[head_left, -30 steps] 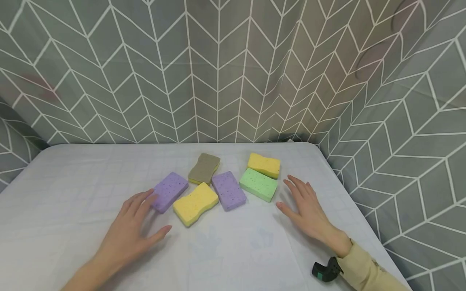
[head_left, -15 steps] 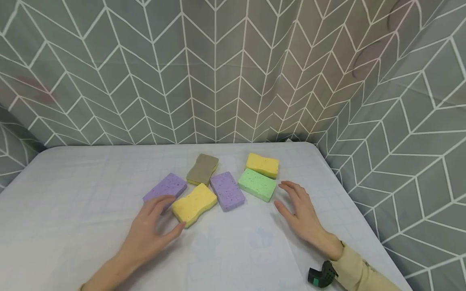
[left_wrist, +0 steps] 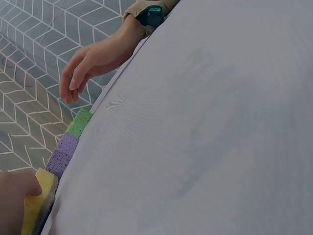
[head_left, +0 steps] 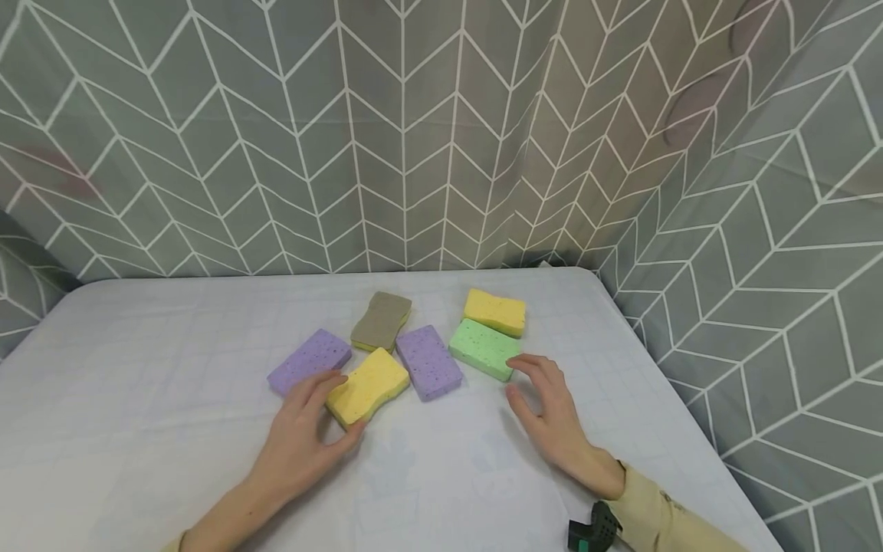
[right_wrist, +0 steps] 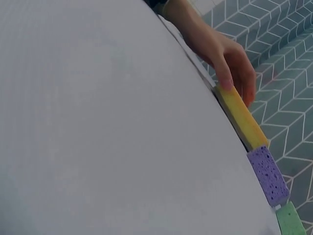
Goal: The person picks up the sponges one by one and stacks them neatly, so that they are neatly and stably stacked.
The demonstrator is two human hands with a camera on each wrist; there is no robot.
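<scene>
My left hand grips the near-left end of a waisted yellow sponge, thumb on the near side and fingers across the far side. The right wrist view shows a dark scouring layer under that yellow sponge, which lies on the table. Close to the green sponge, my right hand hovers with loosely bent fingers and nothing in them. In the left wrist view the right hand is above the green sponge, apart from it. One purple sponge sits left of the gripped sponge, another purple sponge right of it.
A sponge with its grey-brown scouring side up lies behind the gripped one. A second yellow sponge touches the green one from behind. The white-covered table ends at a patterned curtain at the back and right.
My left hand has moved right, from beside the left purple sponge onto the near yellow sponge, and its thumb has closed against it. My right hand has shifted left towards the green sponge.
</scene>
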